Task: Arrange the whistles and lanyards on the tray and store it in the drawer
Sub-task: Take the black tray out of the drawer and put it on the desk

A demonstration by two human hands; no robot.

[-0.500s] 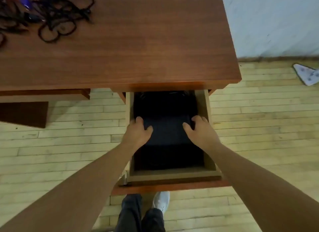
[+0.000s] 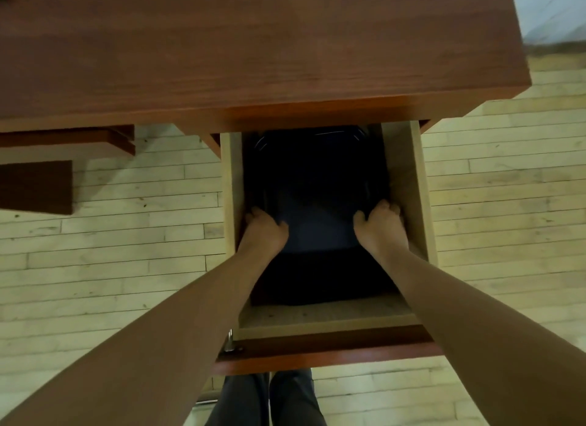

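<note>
A dark tray (image 2: 317, 203) lies inside the open wooden drawer (image 2: 404, 184) under the brown desk (image 2: 253, 45). My left hand (image 2: 264, 232) grips the tray's left edge and my right hand (image 2: 380, 227) grips its right edge, thumbs on top and fingers curled around the rim. The tray's far end reaches under the desk top, where its rim glints. The tray's inside is in shadow and I cannot tell what lies in it. No whistles or lanyards are in view.
The drawer's red-brown front (image 2: 326, 352) sticks out toward me above my legs (image 2: 269, 400). A second, narrower drawer or shelf (image 2: 66, 140) hangs under the desk at the left. Pale wooden floor boards (image 2: 111, 251) lie on both sides.
The view has shifted closer and down, so the lanyards on the desk's far left have left the frame. Both hands now sit wider apart at the tray's side edges.
</note>
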